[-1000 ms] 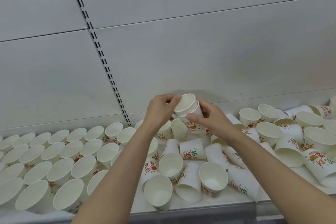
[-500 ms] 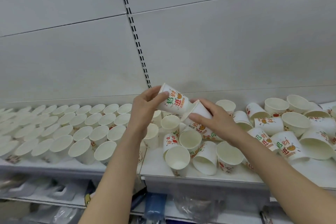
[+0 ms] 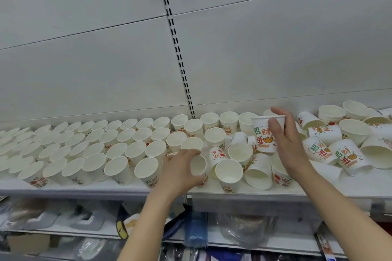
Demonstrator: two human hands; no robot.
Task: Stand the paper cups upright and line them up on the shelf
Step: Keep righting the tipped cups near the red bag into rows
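Nearest, the left hand [image 3: 180,172] has its grip closed round a tilted cup [image 3: 198,165] at the shelf [image 3: 275,192] front, where the upright rows [image 3: 95,146] end. The right hand [image 3: 285,144] grips another cup [image 3: 264,135] upright above the pile of tipped cups [image 3: 254,167]. These look light, thin and crushable: hold the sidewall gently. Neighbours crowd each landing spot; behind stands a slotted wall panel [image 3: 178,48].

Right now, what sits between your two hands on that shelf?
In the head view, tipped paper cups lie in a jumble between the left hand, which grips one cup, and the right hand, which holds an upright printed cup.
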